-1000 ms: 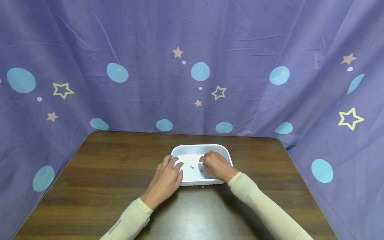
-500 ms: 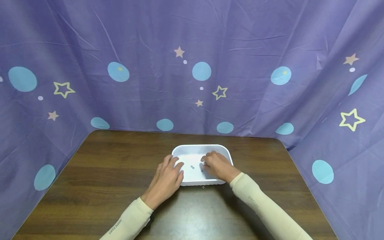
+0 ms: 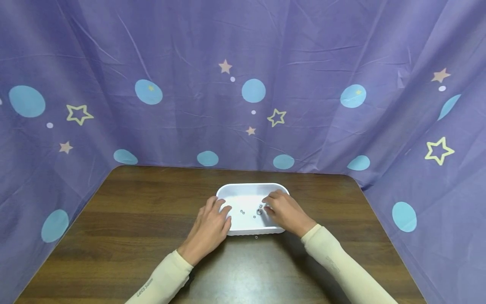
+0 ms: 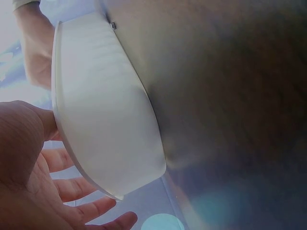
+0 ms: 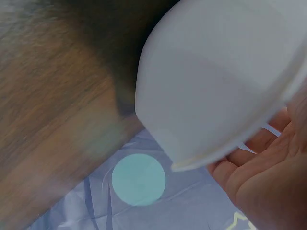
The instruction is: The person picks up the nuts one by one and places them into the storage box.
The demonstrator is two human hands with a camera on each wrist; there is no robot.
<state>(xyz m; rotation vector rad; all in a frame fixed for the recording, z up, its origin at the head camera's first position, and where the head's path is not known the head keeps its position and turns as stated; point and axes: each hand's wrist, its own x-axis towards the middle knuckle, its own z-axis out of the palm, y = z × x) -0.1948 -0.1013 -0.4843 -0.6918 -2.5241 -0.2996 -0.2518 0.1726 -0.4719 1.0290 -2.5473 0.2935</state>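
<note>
A white tray (image 3: 254,232) stands on the table, with several small metal nuts (image 3: 259,212) grouped inside, right of its middle. Further left in it lie two more small nuts (image 3: 242,212). My left hand (image 3: 211,223) rests at the tray's left rim, fingers loosely spread over it; the left wrist view shows its thumb (image 4: 45,123) against the rim. Over the tray's right side is my right hand (image 3: 286,211), its fingers relaxed and parted beside the grouped nuts. From the right wrist camera, the tray's outer wall (image 5: 206,86) hides the nuts.
One small nut (image 3: 256,237) lies on the wooden table (image 3: 152,219) just in front of the tray. A purple curtain (image 3: 182,84) with stars and blue dots hangs behind the table and along both sides.
My right hand has shifted right and its fingers have parted, so the grouped nuts it covered now show in the tray. My left hand stays at the rim.
</note>
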